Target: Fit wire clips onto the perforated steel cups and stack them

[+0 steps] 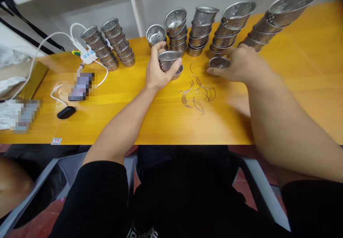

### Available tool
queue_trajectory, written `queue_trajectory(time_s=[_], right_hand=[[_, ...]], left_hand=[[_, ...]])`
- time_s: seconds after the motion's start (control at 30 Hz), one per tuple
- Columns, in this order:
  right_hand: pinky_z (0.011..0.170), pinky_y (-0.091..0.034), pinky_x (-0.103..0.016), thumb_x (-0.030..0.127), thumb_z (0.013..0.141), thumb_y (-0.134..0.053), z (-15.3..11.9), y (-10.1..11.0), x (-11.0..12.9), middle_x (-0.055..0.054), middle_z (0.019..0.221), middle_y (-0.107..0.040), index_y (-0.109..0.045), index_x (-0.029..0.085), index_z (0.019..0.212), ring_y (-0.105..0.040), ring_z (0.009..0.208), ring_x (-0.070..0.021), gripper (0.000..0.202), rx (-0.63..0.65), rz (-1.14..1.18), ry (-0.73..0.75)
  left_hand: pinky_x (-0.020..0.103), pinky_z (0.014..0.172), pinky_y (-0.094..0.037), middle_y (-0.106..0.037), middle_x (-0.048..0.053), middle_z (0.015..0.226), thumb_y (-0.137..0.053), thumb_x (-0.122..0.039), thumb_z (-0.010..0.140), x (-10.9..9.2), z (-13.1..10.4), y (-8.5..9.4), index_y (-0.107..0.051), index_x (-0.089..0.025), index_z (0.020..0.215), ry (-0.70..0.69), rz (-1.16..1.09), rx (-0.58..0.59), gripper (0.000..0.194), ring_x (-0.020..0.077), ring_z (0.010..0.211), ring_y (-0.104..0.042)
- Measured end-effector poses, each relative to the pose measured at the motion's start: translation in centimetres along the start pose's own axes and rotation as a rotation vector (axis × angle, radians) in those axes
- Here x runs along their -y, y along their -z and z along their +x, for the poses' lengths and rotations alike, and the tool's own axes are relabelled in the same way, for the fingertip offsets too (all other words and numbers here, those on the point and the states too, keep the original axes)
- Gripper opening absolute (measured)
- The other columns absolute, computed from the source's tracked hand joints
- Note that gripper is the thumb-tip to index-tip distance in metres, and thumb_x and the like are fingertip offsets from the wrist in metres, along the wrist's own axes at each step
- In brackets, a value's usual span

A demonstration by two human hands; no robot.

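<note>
My left hand (157, 68) is wrapped round a perforated metal cup (168, 61), its thumb on the near side. Just below and to the right of that cup, the rim of another small metal cup (177, 73) shows; I cannot tell whether the two touch. My right hand (237, 65) has thumb and fingers closed about a low perforated cup (219, 62) at the table surface. Between and in front of my hands lies a loose pile of thin curved metal wires (198, 95).
Several tall stacks of perforated cups (175, 27) line the back of the yellow table (160, 123), with two more stacks (120, 43) at left. A white power strip (88, 56) with cables, a phone (81, 87) and a black case (66, 112) lie further left.
</note>
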State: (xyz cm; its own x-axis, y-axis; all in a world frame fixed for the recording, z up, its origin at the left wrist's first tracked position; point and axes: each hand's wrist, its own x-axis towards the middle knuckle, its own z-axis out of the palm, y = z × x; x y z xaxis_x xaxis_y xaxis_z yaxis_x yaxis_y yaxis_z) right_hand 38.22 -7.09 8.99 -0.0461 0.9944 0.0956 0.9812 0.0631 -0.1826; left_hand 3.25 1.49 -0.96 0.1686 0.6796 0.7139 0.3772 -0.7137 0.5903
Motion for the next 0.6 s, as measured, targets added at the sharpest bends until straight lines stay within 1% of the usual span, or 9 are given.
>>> queue_trajectory(time_s=[0.07, 0.13, 0.2, 0.23, 0.3, 0.37, 0.43, 0.53, 0.6], right_hand=[[0.132, -0.065, -0.073, 0.059, 0.110, -0.089, -0.3, 0.5, 0.6, -0.036, 0.156, -0.082, -0.087, 0.008, 0.167, -0.079, 0.151, -0.0610, 0.077, -0.083, 0.045, -0.013], [0.130, -0.067, -0.068, 0.049, 0.115, -0.079, -0.7, 1.0, 1.3, -0.035, 0.149, -0.086, -0.091, 0.010, 0.154, -0.083, 0.145, -0.0561, 0.057, -0.191, 0.115, 0.000], [0.129, -0.067, -0.063, 0.041, 0.118, -0.071, -1.0, 1.4, 1.9, -0.029, 0.141, -0.089, -0.092, 0.017, 0.138, -0.086, 0.137, -0.0498, 0.038, -0.258, 0.190, 0.081], [0.127, -0.068, -0.060, 0.039, 0.117, -0.070, -1.1, 1.5, 2.2, -0.027, 0.137, -0.091, -0.091, 0.020, 0.132, -0.087, 0.132, -0.0470, 0.032, -0.262, 0.226, 0.146], [0.118, -0.070, -0.057, 0.036, 0.114, -0.071, -1.3, 1.4, 2.6, -0.023, 0.127, -0.093, -0.090, 0.022, 0.126, -0.088, 0.117, -0.0421, 0.026, -0.188, 0.289, 0.296], [0.104, -0.071, -0.055, 0.036, 0.111, -0.074, -1.4, 0.9, 3.1, -0.019, 0.113, -0.093, -0.089, 0.021, 0.125, -0.087, 0.099, -0.0383, 0.025, -0.047, 0.339, 0.422], [0.092, -0.068, -0.053, 0.041, 0.110, -0.078, -1.2, 0.0, 3.5, -0.014, 0.103, -0.091, -0.089, 0.024, 0.122, -0.083, 0.087, -0.0357, 0.024, 0.094, 0.360, 0.518], [0.088, -0.065, -0.052, 0.047, 0.109, -0.083, -0.8, -1.4, 3.7, -0.012, 0.104, -0.090, -0.088, 0.028, 0.121, -0.082, 0.088, -0.0363, 0.023, 0.189, 0.319, 0.609], [0.091, -0.065, -0.053, 0.043, 0.107, -0.084, -0.4, -2.1, 3.5, -0.015, 0.111, -0.090, -0.088, 0.027, 0.122, -0.083, 0.096, -0.0384, 0.023, 0.199, 0.270, 0.628]], left_hand=[[0.056, 0.124, -0.074, -0.086, 0.013, 0.152, -0.073, -0.102, 0.111, -0.3, -0.3, -0.1, -0.052, -0.041, 0.184, -0.039, -0.037, 0.072, 0.097, 0.0350, 0.139, -0.089], [0.054, 0.120, -0.075, -0.086, 0.014, 0.152, -0.072, -0.101, 0.112, -0.7, -0.5, -0.1, -0.056, -0.038, 0.179, -0.053, -0.063, 0.147, 0.093, 0.0336, 0.137, -0.090], [0.053, 0.119, -0.075, -0.085, 0.014, 0.155, -0.074, -0.104, 0.111, -0.9, -0.6, -0.2, -0.060, -0.036, 0.173, -0.055, -0.070, 0.183, 0.093, 0.0331, 0.135, -0.091], [0.053, 0.120, -0.075, -0.085, 0.014, 0.156, -0.075, -0.106, 0.109, -0.8, -0.6, -0.3, -0.061, -0.035, 0.171, -0.059, -0.068, 0.186, 0.095, 0.0332, 0.134, -0.091], [0.055, 0.124, -0.073, -0.084, 0.013, 0.155, -0.075, -0.109, 0.106, -0.5, -0.5, -0.4, -0.062, -0.034, 0.167, -0.069, -0.058, 0.174, 0.098, 0.0338, 0.134, -0.092], [0.057, 0.130, -0.071, -0.083, 0.012, 0.156, -0.075, -0.110, 0.106, 0.1, -0.3, -0.5, -0.061, -0.034, 0.167, -0.071, -0.043, 0.168, 0.099, 0.0345, 0.137, -0.091], [0.058, 0.136, -0.068, -0.080, 0.013, 0.159, -0.077, -0.108, 0.107, 0.8, -0.3, -0.7, -0.058, -0.034, 0.170, -0.066, -0.031, 0.171, 0.099, 0.0357, 0.143, -0.090], [0.060, 0.141, -0.065, -0.075, 0.016, 0.166, -0.081, -0.099, 0.111, 1.7, -0.4, -1.2, -0.049, -0.035, 0.180, -0.059, -0.017, 0.177, 0.099, 0.0386, 0.154, -0.085], [0.061, 0.143, -0.065, -0.072, 0.017, 0.171, -0.085, -0.092, 0.112, 2.0, -0.6, -1.6, -0.040, -0.036, 0.187, -0.057, -0.004, 0.187, 0.103, 0.0399, 0.160, -0.082]])
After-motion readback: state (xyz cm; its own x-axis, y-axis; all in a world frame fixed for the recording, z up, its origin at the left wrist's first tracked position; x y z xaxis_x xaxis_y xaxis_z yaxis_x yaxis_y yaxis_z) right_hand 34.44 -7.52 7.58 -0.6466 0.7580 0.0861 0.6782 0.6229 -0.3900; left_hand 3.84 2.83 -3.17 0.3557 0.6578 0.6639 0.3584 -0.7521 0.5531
